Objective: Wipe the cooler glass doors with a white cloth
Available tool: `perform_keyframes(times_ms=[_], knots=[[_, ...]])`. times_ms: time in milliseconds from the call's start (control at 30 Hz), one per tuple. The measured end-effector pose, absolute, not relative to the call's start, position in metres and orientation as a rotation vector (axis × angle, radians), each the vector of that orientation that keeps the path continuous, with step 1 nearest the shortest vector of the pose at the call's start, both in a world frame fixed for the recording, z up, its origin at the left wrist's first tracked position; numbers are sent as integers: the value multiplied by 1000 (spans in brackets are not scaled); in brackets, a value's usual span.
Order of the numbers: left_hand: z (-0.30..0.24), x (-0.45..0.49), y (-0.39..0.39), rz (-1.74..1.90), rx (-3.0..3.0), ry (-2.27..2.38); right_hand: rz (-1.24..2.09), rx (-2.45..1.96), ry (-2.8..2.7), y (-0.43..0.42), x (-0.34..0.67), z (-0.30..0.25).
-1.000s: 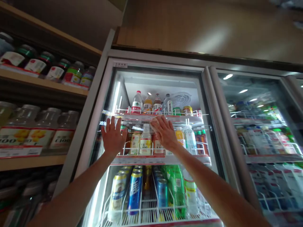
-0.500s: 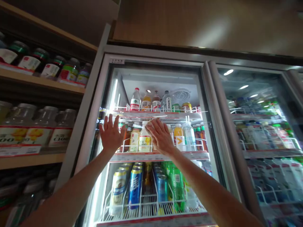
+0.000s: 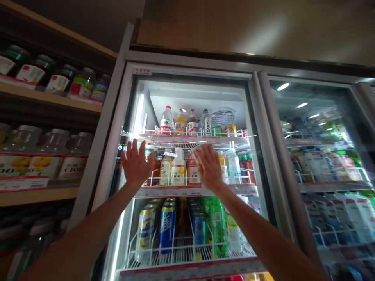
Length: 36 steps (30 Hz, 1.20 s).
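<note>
My left hand (image 3: 136,166) rests with spread fingers at the left side of the glass door (image 3: 187,91) of a lit drinks fridge. It holds nothing. My right hand (image 3: 209,167) is farther right, slightly blurred, pressing a pale folded cloth (image 3: 198,153) to the same glass. Only the cloth's edge shows beside the fingers; the palm hides the rest. Behind the glass, near my right hand, stand a yellow-labelled bottle (image 3: 177,169) and a pink-labelled bottle (image 3: 192,171), partly covered by the hand.
Lower in the fridge are a blue can (image 3: 166,230) and green bottles (image 3: 217,224) on a wire rack (image 3: 187,255). To the left, a wooden shelf (image 3: 41,197) holds several bottles. A metal door frame (image 3: 271,144) separates a second glass-door fridge (image 3: 325,168) on the right.
My right hand has slid right across the glass with the cloth, uncovering the pink-labelled bottle. My left hand stays in about the same place. The view has shifted slightly.
</note>
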<state>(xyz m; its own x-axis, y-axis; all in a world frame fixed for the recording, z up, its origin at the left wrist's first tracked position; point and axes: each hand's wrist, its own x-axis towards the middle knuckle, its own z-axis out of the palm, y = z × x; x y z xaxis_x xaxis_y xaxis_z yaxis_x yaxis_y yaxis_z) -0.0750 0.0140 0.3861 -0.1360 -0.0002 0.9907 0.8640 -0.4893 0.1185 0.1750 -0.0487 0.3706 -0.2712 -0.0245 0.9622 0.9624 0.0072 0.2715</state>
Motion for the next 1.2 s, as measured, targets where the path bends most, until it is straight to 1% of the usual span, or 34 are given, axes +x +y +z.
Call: perform_keyframes(times_ms=[67,100,200,267,367,500,567,633,767,833,933,1067,1133,1200], knots=[[386,-76,15,-1706,-1464,-988,-1468,-1028,-1514,-48,170,373],[387,-76,16,-1707,-1457,-985,-1460,-1042,-1468,-51,178,379],[387,-77,20,-1699,-1441,-980,-1332,-1096,-1090,-61,218,414],[386,-76,23,-1699,-1425,-983,-1262,-1110,-934,-63,229,440],[386,-75,27,-1711,-1380,-969,-1274,-1128,-1050,-53,194,460],[385,-77,29,-1688,-1356,-957,-1420,-1013,-1507,-32,113,442],[385,-86,29,-1623,-1395,-948,-1494,-936,-1684,-28,97,433],[384,-101,29,-1535,-1449,-938,-1479,-960,-1680,-32,104,435],[379,-141,31,-1482,-1415,-1034,-1237,-1126,-1218,-39,130,469],[374,-157,33,-1465,-1390,-1069,-1185,-1111,-1174,-35,118,482],[367,-171,38,-1432,-1400,-1030,-1257,-1025,-1445,-20,62,475],[362,-176,40,-1450,-1424,-982,-1416,-841,-1826,-2,-17,438],[364,-178,39,-1459,-1432,-977,-1476,-764,-1938,1,-32,430],[367,-179,36,-1462,-1433,-968,-1498,-772,-1953,-1,-25,437]])
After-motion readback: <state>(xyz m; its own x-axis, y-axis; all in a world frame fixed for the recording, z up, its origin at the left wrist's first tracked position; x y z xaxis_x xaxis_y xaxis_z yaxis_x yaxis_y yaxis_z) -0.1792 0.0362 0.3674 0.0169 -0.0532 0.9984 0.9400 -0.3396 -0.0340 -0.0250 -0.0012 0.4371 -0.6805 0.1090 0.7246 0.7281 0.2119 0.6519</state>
